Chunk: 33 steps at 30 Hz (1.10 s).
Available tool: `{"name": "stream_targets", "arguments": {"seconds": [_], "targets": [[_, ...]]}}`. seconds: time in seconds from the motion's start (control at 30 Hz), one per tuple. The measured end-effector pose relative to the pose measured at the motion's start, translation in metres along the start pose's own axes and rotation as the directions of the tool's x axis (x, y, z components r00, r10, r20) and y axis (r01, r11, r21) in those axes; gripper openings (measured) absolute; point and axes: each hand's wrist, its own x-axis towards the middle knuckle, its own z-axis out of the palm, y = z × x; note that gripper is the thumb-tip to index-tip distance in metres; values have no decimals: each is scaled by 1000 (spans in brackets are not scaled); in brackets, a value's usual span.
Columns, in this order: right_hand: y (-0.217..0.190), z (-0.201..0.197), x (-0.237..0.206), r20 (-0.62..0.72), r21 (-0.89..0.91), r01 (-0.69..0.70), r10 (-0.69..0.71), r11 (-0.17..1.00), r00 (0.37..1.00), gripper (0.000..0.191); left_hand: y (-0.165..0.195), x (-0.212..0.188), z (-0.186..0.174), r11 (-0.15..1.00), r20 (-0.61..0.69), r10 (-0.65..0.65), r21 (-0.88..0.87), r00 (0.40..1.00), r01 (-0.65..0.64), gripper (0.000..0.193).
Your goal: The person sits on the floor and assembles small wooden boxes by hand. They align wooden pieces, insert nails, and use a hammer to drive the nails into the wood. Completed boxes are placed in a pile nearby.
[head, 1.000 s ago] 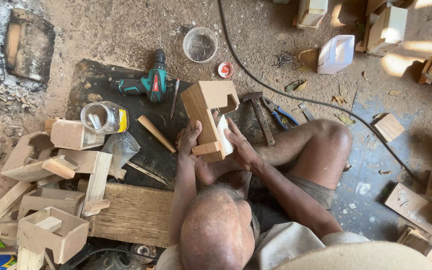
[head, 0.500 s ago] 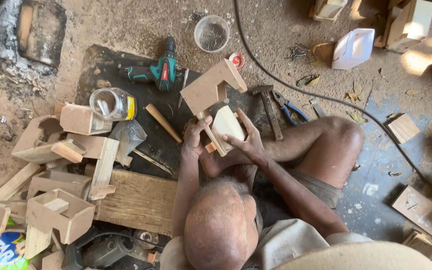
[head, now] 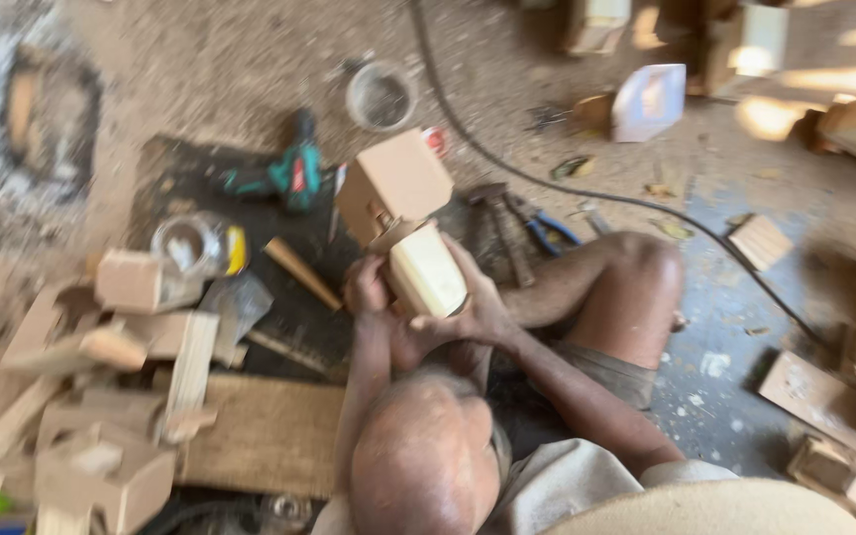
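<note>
Head view: both hands [head: 418, 307] grip a wooden box [head: 400, 213].

Bare arms, beige shirt, shorts

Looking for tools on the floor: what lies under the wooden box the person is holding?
Under the wooden box, a dark mat shows, with a hammer and blue pliers beside it. The box and both hands cover the spot directly below.

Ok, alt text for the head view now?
A seated person's left hand and right hand hold a wooden box piece over a dark mat, with a green drill, hammer and wood offcuts around.
</note>
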Motion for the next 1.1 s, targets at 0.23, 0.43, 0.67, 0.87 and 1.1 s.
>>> {"name": "stream_targets", "arguments": {"seconds": [0.23,0.43,0.67,0.87,1.1], "targets": [[3,-12,-15,-115,65,-126,133,990,984,108,-14,4,16,971,169,-205,-89,964,223,56],[-2,-51,-21,-251,177,-160,201,971,947,99,-10,-8,40,961,254,-278,78,926,267,62],[-36,-164,-67,-658,-276,-606,313,746,685,108,-46,-26,55,768,244,-166,640,956,-30,65],[-23,-290,-78,-802,-153,-152,-33,976,596,99,-100,-60,63,421,432,224,766,874,-486,40],[16,-406,-52,-848,-186,-271,-15,944,530,86,-101,-68,59,261,504,286,777,815,-572,39]]}}
